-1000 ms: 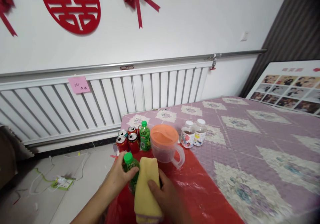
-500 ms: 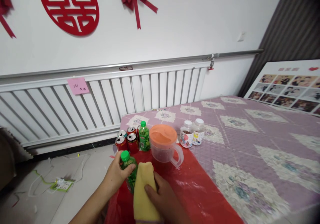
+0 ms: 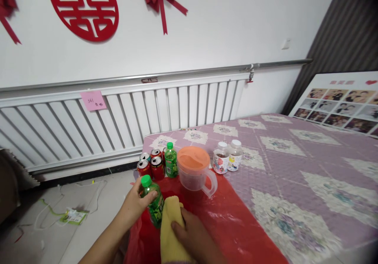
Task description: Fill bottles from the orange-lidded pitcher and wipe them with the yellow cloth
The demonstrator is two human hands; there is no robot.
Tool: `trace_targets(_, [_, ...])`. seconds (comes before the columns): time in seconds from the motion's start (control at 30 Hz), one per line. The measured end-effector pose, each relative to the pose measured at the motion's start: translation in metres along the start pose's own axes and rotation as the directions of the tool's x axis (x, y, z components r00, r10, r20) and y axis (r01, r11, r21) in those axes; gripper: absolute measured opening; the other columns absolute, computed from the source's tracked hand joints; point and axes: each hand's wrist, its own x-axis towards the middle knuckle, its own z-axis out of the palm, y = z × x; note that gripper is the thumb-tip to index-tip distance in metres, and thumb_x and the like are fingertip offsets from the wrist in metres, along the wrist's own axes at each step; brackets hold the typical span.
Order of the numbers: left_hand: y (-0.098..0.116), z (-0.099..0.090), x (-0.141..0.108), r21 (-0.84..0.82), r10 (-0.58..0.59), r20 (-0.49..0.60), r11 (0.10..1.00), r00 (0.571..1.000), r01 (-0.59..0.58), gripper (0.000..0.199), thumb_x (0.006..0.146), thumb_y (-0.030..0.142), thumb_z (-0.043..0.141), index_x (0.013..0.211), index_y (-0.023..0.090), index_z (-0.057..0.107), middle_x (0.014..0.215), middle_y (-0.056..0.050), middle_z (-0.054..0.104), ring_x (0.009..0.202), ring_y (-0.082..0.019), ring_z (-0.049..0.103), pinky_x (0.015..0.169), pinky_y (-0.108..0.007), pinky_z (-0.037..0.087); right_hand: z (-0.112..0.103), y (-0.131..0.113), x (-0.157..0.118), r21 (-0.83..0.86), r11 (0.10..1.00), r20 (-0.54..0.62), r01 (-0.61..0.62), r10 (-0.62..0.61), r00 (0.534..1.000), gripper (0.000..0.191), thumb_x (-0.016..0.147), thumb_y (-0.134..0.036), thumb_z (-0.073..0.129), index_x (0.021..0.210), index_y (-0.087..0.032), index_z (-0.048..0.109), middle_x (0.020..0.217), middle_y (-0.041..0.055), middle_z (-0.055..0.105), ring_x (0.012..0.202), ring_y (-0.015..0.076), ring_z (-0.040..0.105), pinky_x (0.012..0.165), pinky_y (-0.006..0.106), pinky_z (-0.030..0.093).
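My left hand is wrapped round a green plastic drink bottle with a green cap, tilted slightly over the red plastic sheet. Gripped in my right hand is a folded yellow cloth, right beside the bottle's lower part. A second green bottle stands upright behind them, next to several opened drink cans. To its right is a clear plastic pitcher with an orange lid.
Two small white-capped bottles stand on the purple patterned bedspread to the right. A white radiator runs along the wall behind. Cables and a power strip lie on the floor at left.
The held bottle has tipped slightly left at its cap and shows more of its label. The yellow cloth has moved a little down and right, away from the bottle's upper part.
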Motion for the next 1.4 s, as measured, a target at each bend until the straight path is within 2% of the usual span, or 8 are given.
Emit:
trace_targets(0.13, [0.006, -0.003, -0.006, -0.044, -0.025, 0.085, 0.999, 0.996, 0.029, 0.048, 0.074, 0.041, 0.072, 0.114, 0.019, 0.056, 0.103, -0.005, 0.069, 0.093, -0.023, 0.065, 0.081, -0.032, 0.051, 0.0, -0.004, 0.001, 0.144, 0.989, -0.044, 0.036, -0.03, 0.999, 0.04, 0.081, -0.027, 0.055, 0.12, -0.018, 0.06, 0.117, 0.0103, 0.07, 0.101, 0.0239, 0.066, 0.084, 0.03, 0.049])
trace_targets(0.3, [0.014, -0.007, -0.011, -0.09, 0.028, 0.209, 0.996, 0.978, -0.009, 0.042, 0.073, 0.037, 0.075, 0.108, 0.019, 0.06, 0.101, -0.005, 0.068, 0.097, -0.024, 0.063, 0.085, -0.033, 0.05, -0.002, -0.011, 0.002, 0.379, 0.923, -0.065, 0.072, -0.052, 0.997, 0.044, 0.083, -0.032, 0.053, 0.124, -0.017, 0.056, 0.115, 0.0091, 0.07, 0.097, 0.0243, 0.067, 0.077, 0.032, 0.052])
trace_targets(0.43, [0.016, -0.011, -0.011, -0.113, 0.015, 0.307, 0.993, 0.952, 0.021, 0.034, 0.076, 0.036, 0.073, 0.103, 0.019, 0.062, 0.095, -0.004, 0.068, 0.092, -0.022, 0.063, 0.082, -0.032, 0.05, -0.002, -0.003, 0.005, 0.282, 0.959, -0.01, 0.005, -0.002, 1.0, 0.037, 0.082, -0.028, 0.053, 0.116, -0.016, 0.061, 0.105, 0.0078, 0.073, 0.092, 0.0231, 0.068, 0.076, 0.03, 0.051])
trace_targets(0.6, [0.017, -0.014, -0.013, -0.141, -0.043, 0.36, 0.985, 0.932, 0.1, 0.05, 0.074, 0.037, 0.075, 0.117, 0.02, 0.057, 0.101, -0.006, 0.068, 0.097, -0.024, 0.063, 0.088, -0.036, 0.049, -0.001, 0.008, 0.007, 0.136, 0.99, -0.001, 0.03, -0.031, 1.0, 0.034, 0.081, -0.026, 0.054, 0.112, -0.017, 0.064, 0.108, 0.0094, 0.073, 0.095, 0.0235, 0.068, 0.082, 0.03, 0.049])
trace_targets(0.73, [0.02, -0.014, -0.015, -0.127, -0.033, 0.346, 0.988, 0.938, 0.082, 0.057, 0.07, 0.037, 0.077, 0.12, 0.021, 0.055, 0.11, -0.007, 0.066, 0.107, -0.026, 0.06, 0.094, -0.037, 0.046, -0.006, -0.005, 0.003, 0.252, 0.964, -0.05, 0.089, -0.079, 0.996, 0.04, 0.079, -0.026, 0.056, 0.117, -0.016, 0.061, 0.113, 0.0104, 0.071, 0.098, 0.0244, 0.067, 0.083, 0.032, 0.05])
trace_targets(0.9, [0.025, -0.012, -0.014, -0.108, -0.014, 0.373, 0.992, 0.928, 0.059, 0.048, 0.073, 0.037, 0.074, 0.114, 0.02, 0.055, 0.107, -0.008, 0.066, 0.104, -0.026, 0.062, 0.091, -0.036, 0.048, -0.007, -0.011, 0.002, 0.436, 0.895, -0.059, 0.092, -0.073, 0.996, 0.043, 0.082, -0.032, 0.054, 0.121, -0.015, 0.056, 0.112, 0.0107, 0.071, 0.096, 0.0259, 0.067, 0.077, 0.034, 0.053])
trace_targets(1.2, [0.029, -0.009, -0.018, -0.066, -0.048, 0.352, 0.995, 0.935, 0.076, 0.056, 0.075, 0.036, 0.069, 0.125, 0.021, 0.049, 0.107, -0.007, 0.064, 0.104, -0.025, 0.06, 0.091, -0.036, 0.047, -0.004, 0.011, 0.005, 0.106, 0.994, 0.036, 0.02, -0.024, 0.999, 0.03, 0.081, -0.025, 0.053, 0.108, -0.019, 0.066, 0.104, 0.0076, 0.074, 0.09, 0.0222, 0.068, 0.08, 0.029, 0.048])
trace_targets(1.4, [0.016, -0.01, -0.022, 0.122, 0.03, 0.179, 0.991, 0.983, -0.052, 0.065, 0.073, 0.039, 0.072, 0.13, 0.022, 0.045, 0.12, -0.01, 0.059, 0.105, -0.028, 0.059, 0.093, -0.041, 0.047, -0.006, 0.008, 0.005, 0.115, 0.993, 0.041, 0.027, -0.032, 0.999, 0.033, 0.082, -0.025, 0.053, 0.112, -0.018, 0.064, 0.109, 0.0085, 0.073, 0.094, 0.0226, 0.068, 0.079, 0.028, 0.048])
